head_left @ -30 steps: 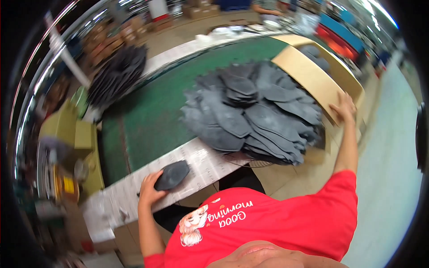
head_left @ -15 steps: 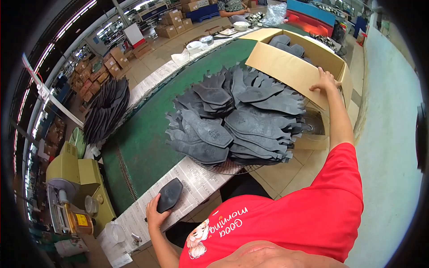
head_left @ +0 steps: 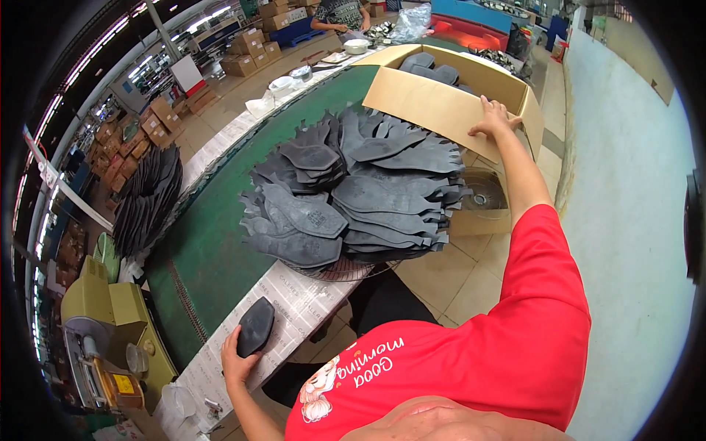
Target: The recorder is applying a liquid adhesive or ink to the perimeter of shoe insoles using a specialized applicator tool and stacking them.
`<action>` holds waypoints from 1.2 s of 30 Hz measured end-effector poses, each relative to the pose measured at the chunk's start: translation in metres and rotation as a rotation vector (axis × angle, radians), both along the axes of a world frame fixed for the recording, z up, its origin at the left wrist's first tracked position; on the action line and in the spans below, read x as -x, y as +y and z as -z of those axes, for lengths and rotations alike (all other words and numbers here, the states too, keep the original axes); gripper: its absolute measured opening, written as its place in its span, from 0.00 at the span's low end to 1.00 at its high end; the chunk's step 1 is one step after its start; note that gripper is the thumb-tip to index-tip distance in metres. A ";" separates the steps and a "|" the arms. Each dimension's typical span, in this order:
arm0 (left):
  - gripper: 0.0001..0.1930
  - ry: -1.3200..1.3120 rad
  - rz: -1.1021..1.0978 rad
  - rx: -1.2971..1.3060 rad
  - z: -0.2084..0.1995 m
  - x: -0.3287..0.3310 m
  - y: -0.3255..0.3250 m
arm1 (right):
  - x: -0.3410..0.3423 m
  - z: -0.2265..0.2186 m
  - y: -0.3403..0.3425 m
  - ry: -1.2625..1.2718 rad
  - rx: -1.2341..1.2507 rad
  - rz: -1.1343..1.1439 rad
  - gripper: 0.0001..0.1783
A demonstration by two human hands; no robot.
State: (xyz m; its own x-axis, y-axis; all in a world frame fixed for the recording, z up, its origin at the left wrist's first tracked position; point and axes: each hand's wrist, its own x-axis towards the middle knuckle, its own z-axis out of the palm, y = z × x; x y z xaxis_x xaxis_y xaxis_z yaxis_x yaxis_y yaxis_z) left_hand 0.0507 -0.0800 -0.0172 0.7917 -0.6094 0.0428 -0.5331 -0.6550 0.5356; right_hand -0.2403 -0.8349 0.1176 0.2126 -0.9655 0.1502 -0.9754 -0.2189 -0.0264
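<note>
My left hand (head_left: pixel 237 360) grips the lower end of a dark, sole-shaped piece (head_left: pixel 257 327) above the paper-covered table edge. Its thumb and fingers close around the piece. To the upper right, my right hand (head_left: pixel 494 117) holds the near wall of a cardboard box (head_left: pixel 423 101), with fingertips over the rim and the thumb on the outer face. Several dark shoe soles (head_left: pixel 430 72) lie inside the box. Between my hands, a large heap of grey-black shoe soles (head_left: pixel 309 209) with frayed ends sits partly on a round wire rack (head_left: pixel 353 273).
Another dark bundle of soles (head_left: pixel 151 198) stands on the far left edge of the green work surface (head_left: pixel 191 253). An olive-green machine (head_left: pixel 99 298) with a tape roll is at lower left. A fan (head_left: pixel 482 198) stands below the box. Another person (head_left: pixel 342 15) works at the far end.
My view has shifted, so the whole scene sits further left. Both hands keep their holds, on the sole-shaped piece and on the box wall.
</note>
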 end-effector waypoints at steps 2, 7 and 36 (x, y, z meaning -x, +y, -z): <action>0.45 -0.023 0.017 -0.035 -0.001 -0.001 0.000 | 0.007 0.002 -0.008 -0.013 -0.002 -0.014 0.70; 0.46 -0.086 0.040 -0.087 0.002 -0.002 -0.003 | 0.007 -0.006 -0.011 0.013 -0.036 0.030 0.70; 0.56 -0.286 0.061 -0.484 -0.011 0.105 -0.222 | 0.040 -0.077 -0.127 -0.035 -0.275 -0.511 0.47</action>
